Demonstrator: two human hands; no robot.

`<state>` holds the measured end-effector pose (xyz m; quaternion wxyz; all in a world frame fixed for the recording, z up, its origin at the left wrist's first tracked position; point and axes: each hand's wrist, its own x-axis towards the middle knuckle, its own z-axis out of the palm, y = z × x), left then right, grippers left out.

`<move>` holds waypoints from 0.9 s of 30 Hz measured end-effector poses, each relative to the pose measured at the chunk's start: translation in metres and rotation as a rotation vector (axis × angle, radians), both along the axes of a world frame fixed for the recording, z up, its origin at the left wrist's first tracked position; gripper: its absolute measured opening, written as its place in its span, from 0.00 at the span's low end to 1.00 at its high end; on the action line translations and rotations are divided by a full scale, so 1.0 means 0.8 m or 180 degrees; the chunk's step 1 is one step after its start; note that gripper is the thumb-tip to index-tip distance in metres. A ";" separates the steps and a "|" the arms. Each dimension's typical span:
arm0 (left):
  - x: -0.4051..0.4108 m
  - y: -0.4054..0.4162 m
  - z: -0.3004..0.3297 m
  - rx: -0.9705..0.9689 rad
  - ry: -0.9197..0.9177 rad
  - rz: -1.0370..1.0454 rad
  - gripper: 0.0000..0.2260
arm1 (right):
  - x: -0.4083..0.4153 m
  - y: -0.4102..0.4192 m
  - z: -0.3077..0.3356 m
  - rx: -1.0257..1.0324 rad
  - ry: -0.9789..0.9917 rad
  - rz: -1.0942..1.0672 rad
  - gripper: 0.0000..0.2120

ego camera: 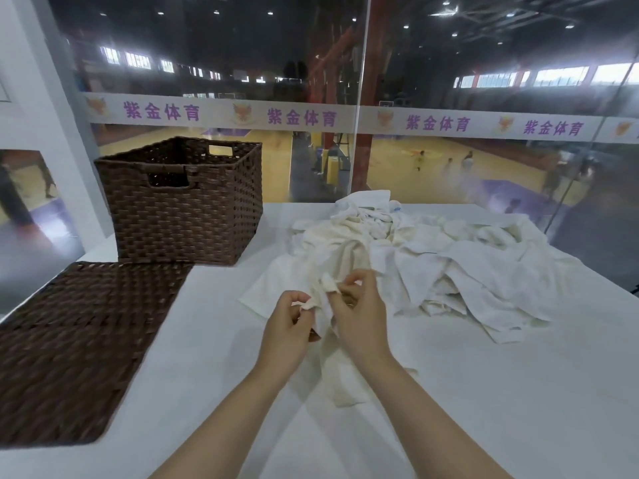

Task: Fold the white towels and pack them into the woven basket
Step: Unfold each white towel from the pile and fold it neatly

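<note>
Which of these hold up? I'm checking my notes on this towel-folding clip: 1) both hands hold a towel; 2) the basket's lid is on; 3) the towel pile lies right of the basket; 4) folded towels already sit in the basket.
1) True: the left hand and right hand pinch one white towel.
2) False: the lid lies flat on the table in front of the woven basket.
3) True: the towel pile lies to its right.
4) False: no towels show in it, though its floor is hidden.

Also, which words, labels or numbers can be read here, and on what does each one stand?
"紫金体育": purple, repeated four times along the white banner on the glass wall.
Small blue mark on a towel at the back of the pile: too small to read.
Basket: no text.
</note>
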<state>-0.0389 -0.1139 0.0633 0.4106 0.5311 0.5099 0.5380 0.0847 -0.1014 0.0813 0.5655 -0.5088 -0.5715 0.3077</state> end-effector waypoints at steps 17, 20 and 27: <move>-0.008 -0.012 -0.066 0.0675 0.1365 0.0016 0.05 | -0.006 -0.029 -0.086 0.0205 -0.0559 0.0038 0.14; -0.011 -0.011 -0.067 0.0785 0.1333 -0.0209 0.07 | -0.006 -0.028 -0.090 0.0262 -0.0627 0.0085 0.10; -0.013 -0.013 -0.061 0.0370 0.0854 -0.0269 0.06 | -0.002 -0.029 -0.091 0.0327 -0.0223 -0.0063 0.06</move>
